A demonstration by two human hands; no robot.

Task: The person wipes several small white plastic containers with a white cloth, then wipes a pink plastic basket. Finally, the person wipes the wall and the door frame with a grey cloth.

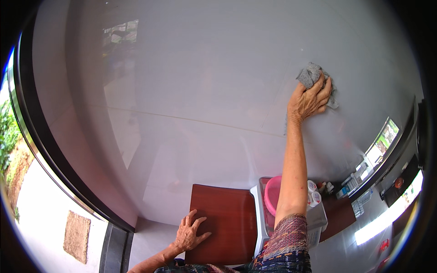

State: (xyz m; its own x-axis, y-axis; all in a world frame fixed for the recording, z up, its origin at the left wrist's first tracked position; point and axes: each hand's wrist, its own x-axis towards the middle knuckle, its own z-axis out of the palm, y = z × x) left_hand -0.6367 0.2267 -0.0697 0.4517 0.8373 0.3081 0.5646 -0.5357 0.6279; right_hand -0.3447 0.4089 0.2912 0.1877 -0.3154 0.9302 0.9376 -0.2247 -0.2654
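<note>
My right hand (311, 99) is stretched far up and presses a crumpled grey cloth (309, 75) against the shiny light wall (205, 73). Its fingers are bent over the cloth, and loose folds stick out on both sides of them. Lower down, my left hand (187, 233) rests with spread fingers on the left edge of a reddish-brown wooden top (227, 218). Nothing is held in that hand. A thin joint line crosses the wall below the cloth.
Beside the wooden top is a clear plastic box (321, 218) with a pink basin (271, 195) and white-lidded containers (313, 193), partly behind my right forearm. Small bottles stand farther right. At left, a dark-framed doorway (50, 150) opens onto pale ground with a brown mat (77, 236).
</note>
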